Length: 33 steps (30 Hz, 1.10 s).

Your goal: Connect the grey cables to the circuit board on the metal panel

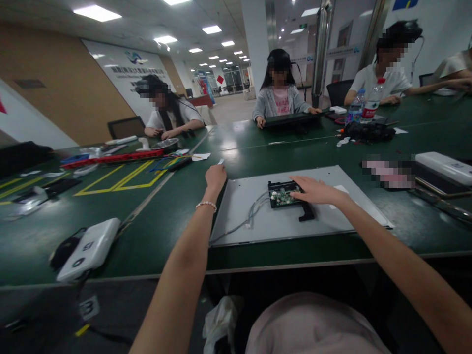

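Observation:
A flat grey-white panel (pixel 236 211) lies on the green table in front of me. On it sits a black plastic frame (pixel 306 212) with a green circuit board (pixel 282 197) in it. Grey cables (pixel 251 216) run from the board to the panel's near left corner. My right hand (pixel 315 191) rests over the right side of the board and frame, fingers stretched out. Beside the panel's far left corner, my left hand (pixel 216 178) is closed, its fingertips turned away from view. A small white piece (pixel 221 161) shows just beyond it; whether the hand holds it is unclear.
White power banks (pixel 90 250) (pixel 444 167) lie at left and right. Yellow tape lines (pixel 118 183), a red strip (pixel 121 157) and a metal bowl (pixel 165 144) are at the left. Bottles (pixel 372 103) stand far right. Several people sit across the table, one holding a dark panel (pixel 291 120).

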Each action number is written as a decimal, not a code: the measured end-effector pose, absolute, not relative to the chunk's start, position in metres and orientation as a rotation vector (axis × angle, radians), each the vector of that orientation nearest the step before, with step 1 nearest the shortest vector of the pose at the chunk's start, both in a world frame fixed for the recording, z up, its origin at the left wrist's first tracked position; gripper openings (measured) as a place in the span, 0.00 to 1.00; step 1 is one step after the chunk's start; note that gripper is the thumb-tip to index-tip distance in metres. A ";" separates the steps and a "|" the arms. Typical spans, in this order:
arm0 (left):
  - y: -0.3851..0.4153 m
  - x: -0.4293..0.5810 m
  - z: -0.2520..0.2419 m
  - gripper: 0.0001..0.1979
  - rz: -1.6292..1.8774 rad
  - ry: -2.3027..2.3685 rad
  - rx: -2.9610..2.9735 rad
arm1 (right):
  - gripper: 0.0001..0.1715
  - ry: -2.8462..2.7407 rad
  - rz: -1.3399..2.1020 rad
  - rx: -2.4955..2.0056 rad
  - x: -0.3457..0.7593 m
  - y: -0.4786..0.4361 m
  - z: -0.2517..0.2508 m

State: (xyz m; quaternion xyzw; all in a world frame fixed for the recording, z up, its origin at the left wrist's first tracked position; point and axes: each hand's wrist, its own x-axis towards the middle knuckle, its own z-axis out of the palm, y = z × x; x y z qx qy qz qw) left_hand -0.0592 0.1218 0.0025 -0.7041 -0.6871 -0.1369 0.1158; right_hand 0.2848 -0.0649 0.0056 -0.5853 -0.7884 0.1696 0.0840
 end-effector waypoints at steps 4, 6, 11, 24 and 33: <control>0.102 -0.021 0.025 0.19 -0.624 -1.822 -2.237 | 0.42 -2.348 0.504 -1.739 0.286 -0.065 0.005; 0.088 0.005 0.034 0.21 -0.739 -1.713 -2.372 | 0.42 -2.344 0.501 -1.738 0.286 -0.064 0.003; 0.050 0.063 0.029 0.14 -0.888 -1.405 -2.773 | 0.42 -2.331 0.474 -1.750 0.286 -0.063 -0.001; 0.036 0.067 -0.020 0.10 -0.963 -1.394 -2.940 | 0.43 -2.352 0.506 -1.807 0.284 -0.065 -0.001; 0.035 0.067 -0.022 0.11 -0.909 -1.450 -2.923 | 0.42 -2.374 0.531 -1.814 0.284 -0.066 0.000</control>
